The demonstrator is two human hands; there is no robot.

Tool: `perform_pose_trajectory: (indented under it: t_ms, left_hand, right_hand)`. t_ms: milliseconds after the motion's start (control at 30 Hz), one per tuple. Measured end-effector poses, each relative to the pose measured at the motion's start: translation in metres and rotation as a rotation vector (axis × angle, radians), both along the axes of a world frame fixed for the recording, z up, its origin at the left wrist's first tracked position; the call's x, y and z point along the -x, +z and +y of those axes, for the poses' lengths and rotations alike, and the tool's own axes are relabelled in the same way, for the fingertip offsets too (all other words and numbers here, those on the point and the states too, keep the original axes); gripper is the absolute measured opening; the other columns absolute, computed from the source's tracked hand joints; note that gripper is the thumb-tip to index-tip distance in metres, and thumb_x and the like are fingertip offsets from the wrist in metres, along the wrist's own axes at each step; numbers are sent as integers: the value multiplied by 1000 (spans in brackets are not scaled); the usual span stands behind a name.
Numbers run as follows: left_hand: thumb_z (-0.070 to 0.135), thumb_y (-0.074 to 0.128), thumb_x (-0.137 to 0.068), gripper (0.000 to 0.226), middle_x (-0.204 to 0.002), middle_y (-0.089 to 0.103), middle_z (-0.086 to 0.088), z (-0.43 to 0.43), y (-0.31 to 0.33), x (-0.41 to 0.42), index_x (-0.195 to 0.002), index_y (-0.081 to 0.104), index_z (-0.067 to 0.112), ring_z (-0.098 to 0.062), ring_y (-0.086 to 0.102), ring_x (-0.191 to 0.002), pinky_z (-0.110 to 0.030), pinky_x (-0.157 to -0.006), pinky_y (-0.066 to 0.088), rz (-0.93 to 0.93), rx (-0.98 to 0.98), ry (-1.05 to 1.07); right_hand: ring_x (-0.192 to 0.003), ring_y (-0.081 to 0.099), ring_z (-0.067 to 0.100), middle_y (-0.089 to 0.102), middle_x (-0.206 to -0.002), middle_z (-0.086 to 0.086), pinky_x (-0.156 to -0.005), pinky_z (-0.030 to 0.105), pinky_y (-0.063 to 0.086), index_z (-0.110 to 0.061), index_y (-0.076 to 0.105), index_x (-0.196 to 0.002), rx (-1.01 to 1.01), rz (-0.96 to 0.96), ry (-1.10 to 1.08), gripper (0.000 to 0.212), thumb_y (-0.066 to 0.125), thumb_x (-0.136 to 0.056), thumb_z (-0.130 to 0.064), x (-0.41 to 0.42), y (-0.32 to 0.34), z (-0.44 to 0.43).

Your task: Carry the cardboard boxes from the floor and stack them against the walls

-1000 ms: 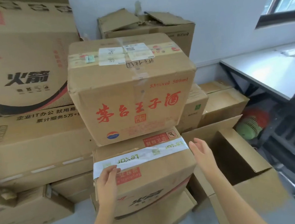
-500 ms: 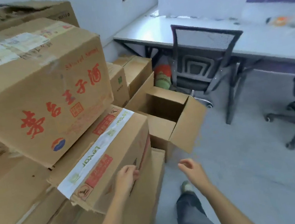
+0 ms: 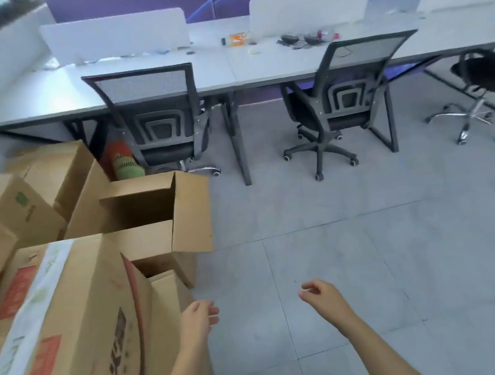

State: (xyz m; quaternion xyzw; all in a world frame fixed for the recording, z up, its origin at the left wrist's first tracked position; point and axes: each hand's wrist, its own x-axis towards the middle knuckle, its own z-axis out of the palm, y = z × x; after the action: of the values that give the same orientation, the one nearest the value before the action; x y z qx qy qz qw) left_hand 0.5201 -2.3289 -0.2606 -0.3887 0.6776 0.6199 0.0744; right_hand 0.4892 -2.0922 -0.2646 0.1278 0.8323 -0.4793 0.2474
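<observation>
The left grip [image 3: 198, 318] hung relaxed just beside the right edge of the taped cardboard box [image 3: 69, 318]; the right grip [image 3: 322, 298] hung loosely curled, empty, over open floor [image 3: 387, 248] (an open-flapped box [image 3: 193, 212] stood behind, chairs [image 3: 156, 117] well apart).

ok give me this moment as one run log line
left hand: empty, beside taped box | right hand: empty, above floor | open box: behind taped box | carry: no box held
</observation>
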Motion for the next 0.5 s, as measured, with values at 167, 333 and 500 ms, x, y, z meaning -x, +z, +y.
perform_pose_trajectory:
  t_ms: [167, 333, 500]
  left_hand:
    - [4, 47, -92, 17, -75, 59, -11, 103, -4, 30, -79, 56, 5, -22, 51, -64, -29, -59, 35, -36, -29, -179]
    - [9, 52, -91, 15, -77, 62, -10, 253, -4, 56, -78, 60, 7, -21, 54, -66, -29, -61, 38, 16, -70, -490]
    - [9, 53, -91, 14, -77, 63, -10, 368, -12, 58, -79, 61, 5, -21, 55, -67, -28, -62, 40, -15, -55, -768]
  right_hand:
    - [-95, 53, 13, 57, -103, 1, -81, 20, 38, -16, 57, -110, 17, 2, -205, 22, 58, -89, -23, -16, 5, 105]
    - [-96, 57, 18, 60, -102, 3, -86, 27, 42, -17, 57, -98, 29, 43, -561, 11, 59, -88, -19, -40, 5, 241]
    - [-92, 56, 17, 60, -99, -1, -80, 26, 41, -20, 57, -96, 26, -5, -816, 8, 57, -87, -20, -84, -8, 336]
